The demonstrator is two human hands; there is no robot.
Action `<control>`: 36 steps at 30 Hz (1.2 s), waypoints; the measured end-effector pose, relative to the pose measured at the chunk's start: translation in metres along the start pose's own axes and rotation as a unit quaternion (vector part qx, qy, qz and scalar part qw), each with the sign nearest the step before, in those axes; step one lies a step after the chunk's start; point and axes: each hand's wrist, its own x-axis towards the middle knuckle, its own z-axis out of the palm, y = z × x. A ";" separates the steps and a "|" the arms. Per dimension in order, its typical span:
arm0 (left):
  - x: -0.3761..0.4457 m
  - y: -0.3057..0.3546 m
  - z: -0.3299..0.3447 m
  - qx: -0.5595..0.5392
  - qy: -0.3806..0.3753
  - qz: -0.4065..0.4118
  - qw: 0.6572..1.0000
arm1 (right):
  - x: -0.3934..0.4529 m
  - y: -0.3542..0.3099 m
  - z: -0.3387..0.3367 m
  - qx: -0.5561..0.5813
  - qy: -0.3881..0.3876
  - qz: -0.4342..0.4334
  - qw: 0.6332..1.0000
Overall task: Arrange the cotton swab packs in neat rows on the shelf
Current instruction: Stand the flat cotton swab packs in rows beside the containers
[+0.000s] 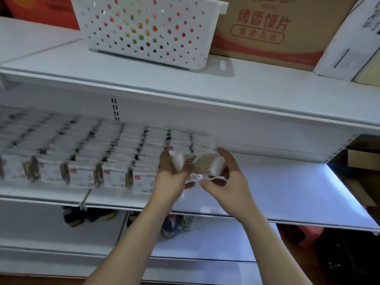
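- The left hand (172,171) grips a small stack of cotton swab packs (181,161), fingers curled round them from the left, just in front of the last filled column on the middle shelf (287,192).
- The right hand (224,175) holds one more pack (207,163), thumb under it and fingers arched over the top; its wooden sticks and white tips show through the wrapper, and the printed card end hangs toward the shelf's front edge.
- The two handfuls touch or nearly touch; the blur hides which.
- The rows of shelved packs (86,157) run from the shelf's left end to about its middle, standing on edge with labels facing the front edge. The right half of the shelf, out to its right end, carries nothing.
- The step in hand looks like starting the next column, just right of the last one.
- To do it well: turn the held pack so its label faces front like its neighbours, set it upright against the back of the shelf first, and fill forward.
- Keep each pack pressed flush to the column on its left, so no gap opens and the front labels line up along the front edge.
- Feed packs one at a time from the left hand's stack; thin packs topple easily, so steady the standing ones while adding.
- Above, a white perforated basket (144,29) and a cardboard carton (273,31) sit on the top shelf, well clear of the work.
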 end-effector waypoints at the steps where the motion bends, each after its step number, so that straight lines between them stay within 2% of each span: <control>1: 0.002 0.001 -0.003 -0.014 -0.006 -0.013 1.000 | 0.001 -0.002 -0.002 -0.027 0.002 -0.010 1.000; 6: 0.005 0.003 -0.009 -0.007 -0.038 -0.053 0.998 | 0.009 0.007 -0.020 -0.146 0.098 -0.051 0.983; 9: 0.008 0.003 -0.008 -0.002 -0.063 -0.069 0.996 | 0.014 0.012 -0.025 -0.114 0.155 -0.024 0.981; 13: 0.008 0.004 -0.005 0.001 -0.085 -0.064 0.994 | 0.020 0.006 -0.028 0.002 0.096 0.023 0.995; 17: 0.009 0.006 -0.008 -0.007 -0.068 -0.064 0.996 | 0.024 0.003 -0.029 0.000 0.045 0.017 0.999; 19: 0.010 0.006 -0.014 -0.002 -0.062 -0.058 0.996 | 0.029 0.005 -0.028 -0.005 0.047 0.017 0.999; 22: 0.012 0.004 -0.025 -0.009 -0.052 -0.051 0.997 | 0.042 0.023 -0.033 -0.036 0.113 0.011 0.993; 24: 0.011 0.005 -0.034 -0.025 -0.032 -0.057 0.998 | 0.052 0.040 -0.034 -0.086 0.128 0.023 0.988; 30: 0.009 0.002 -0.050 -0.044 0.000 -0.059 0.997 | 0.074 0.082 -0.009 -0.211 0.064 -0.016 0.975; 36: 0.001 0.003 -0.049 -0.032 -0.008 -0.060 0.998 | 0.087 0.103 0.017 -0.232 0.067 -0.049 0.969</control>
